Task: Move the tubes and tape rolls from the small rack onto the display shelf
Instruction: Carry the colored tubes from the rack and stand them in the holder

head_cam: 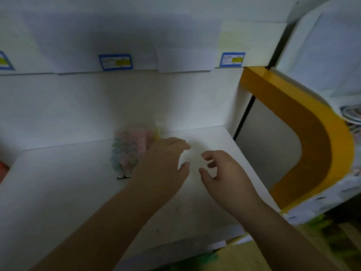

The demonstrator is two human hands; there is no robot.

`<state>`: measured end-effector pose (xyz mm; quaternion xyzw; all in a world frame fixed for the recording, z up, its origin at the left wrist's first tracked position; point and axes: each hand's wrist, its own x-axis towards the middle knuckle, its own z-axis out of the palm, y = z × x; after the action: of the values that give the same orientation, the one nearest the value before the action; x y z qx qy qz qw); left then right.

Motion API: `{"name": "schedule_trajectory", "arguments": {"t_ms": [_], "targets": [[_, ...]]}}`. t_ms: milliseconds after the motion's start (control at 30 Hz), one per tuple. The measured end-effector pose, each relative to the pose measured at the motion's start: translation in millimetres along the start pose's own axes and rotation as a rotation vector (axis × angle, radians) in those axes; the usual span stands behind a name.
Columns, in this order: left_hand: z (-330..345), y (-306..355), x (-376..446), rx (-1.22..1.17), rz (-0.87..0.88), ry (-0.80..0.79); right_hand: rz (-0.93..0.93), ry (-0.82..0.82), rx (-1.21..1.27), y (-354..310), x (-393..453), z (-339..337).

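Both hands reach over the white display shelf (58, 192), near its right end. Left hand (162, 163) has fingers loosely extended, holding nothing, its far side against or just beside a blurred pastel bundle (129, 149); contact cannot be confirmed. The bundle stands near the back wall, mid-shelf. Right hand (224, 173) hovers with fingers relaxed and slightly curled, holding nothing. A narrow gap separates the two hands. Bare shelf surface lies left of the bundle. A yellow curved panel (316, 143) bounds the right edge.
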<state>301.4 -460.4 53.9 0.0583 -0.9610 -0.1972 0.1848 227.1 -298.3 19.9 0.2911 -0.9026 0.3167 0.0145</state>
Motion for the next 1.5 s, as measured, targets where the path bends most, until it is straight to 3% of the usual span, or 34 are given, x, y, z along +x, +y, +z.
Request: {"name": "schedule_trajectory", "arguments": {"t_ms": [367, 867, 1133, 1300, 1500], "targets": [[62.1, 128.1, -47.2, 0.004, 0.052, -0.110, -0.059, 0.020, -0.152, 76.4, -115.1, -101.4], [144.2, 335.2, -67.1, -0.093, 0.178, -0.166, 0.221, 0.125, -0.257, 243.3, -236.8, -239.1], [199.1, 365.5, -6.3, -0.132, 0.176, -0.158, 0.293, 0.128, -0.263, 310.9, -209.4, -253.9], [233.3, 367.8, 45.7, -0.201, 0.119, -0.092, 0.294, 0.096, -0.303, 348.4, -158.5, -263.9], [250.6, 357.8, 82.7, -0.171, 0.045, -0.151, 0.236, 0.056, -0.303, 369.8, -84.0, -266.1]]}}
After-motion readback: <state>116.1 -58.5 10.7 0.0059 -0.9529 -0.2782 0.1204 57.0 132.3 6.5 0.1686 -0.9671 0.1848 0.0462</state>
